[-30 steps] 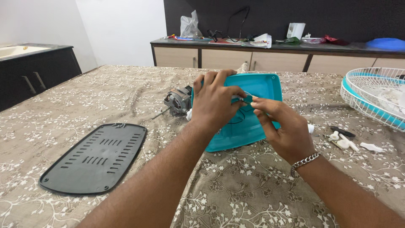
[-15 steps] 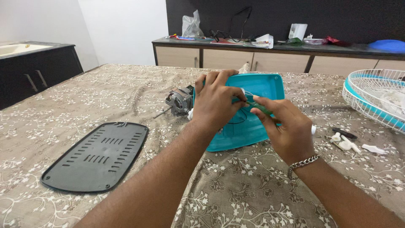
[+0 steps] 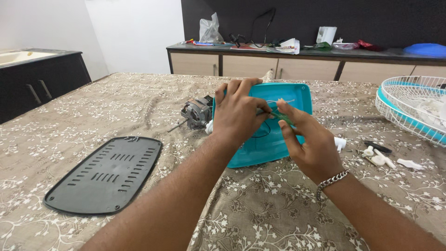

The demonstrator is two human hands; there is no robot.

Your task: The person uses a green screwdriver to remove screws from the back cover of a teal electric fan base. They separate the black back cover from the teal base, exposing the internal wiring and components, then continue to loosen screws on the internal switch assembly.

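- Black grille (image 3: 103,173): flat on surface (image 3: 260,218), left, untouched.
- Motor (image 3: 197,113): beside teal tray (image 3: 297,95), behind left hand.
- Left hand (image 3: 237,114): clamped on tray rim; best kept firm, steadying tray.
- Right hand (image 3: 309,142): pinched on green tool (image 3: 280,116) inside tray; best kept straight.

A long sideboard (image 3: 297,62) with beige doors stands against a dark wall (image 3: 325,18); left of it, a white wall (image 3: 134,32)

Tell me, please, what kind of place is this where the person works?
Probably a room in a home, used for repair work. A bed or table under a floral cloth serves as the bench, a wooden sideboard stands by the wall, and a fan motor and grille lie about.
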